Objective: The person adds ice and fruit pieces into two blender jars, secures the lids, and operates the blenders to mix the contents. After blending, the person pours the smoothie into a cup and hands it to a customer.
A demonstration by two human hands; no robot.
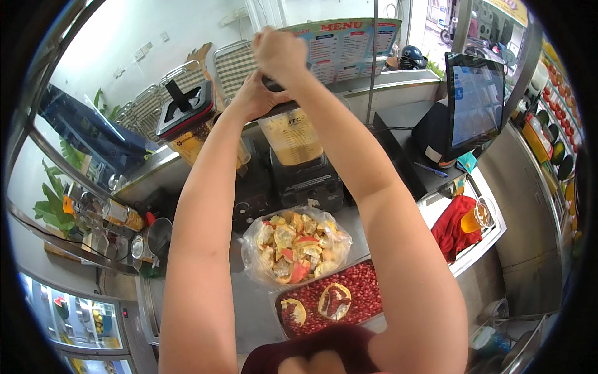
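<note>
Both my arms reach forward over the counter to a JTC blender jug (293, 140) of yellow liquid, seated on a black base (308, 184). My left hand (256, 96) rests at the jug's dark lid, thumb and fingers spread around its top. Just above it, my right hand (280, 51) is a blurred, closed fist; whether it holds anything cannot be told. Nearer me lies a clear plastic bag (296, 245) full of pomegranate peel. Below it, a tray (280, 322) holds red pomegranate seeds, with two cut pomegranate pieces (334, 301) (293, 312) on top.
Left of the jug stands another lidded blender jug (187, 140). At the right are a touchscreen terminal (476, 103), a blue pen (430, 169), a red cloth (455, 224) and a plastic cup of amber drink (474, 217). A menu board (345, 51) and a thin metal post (373, 70) stand beyond.
</note>
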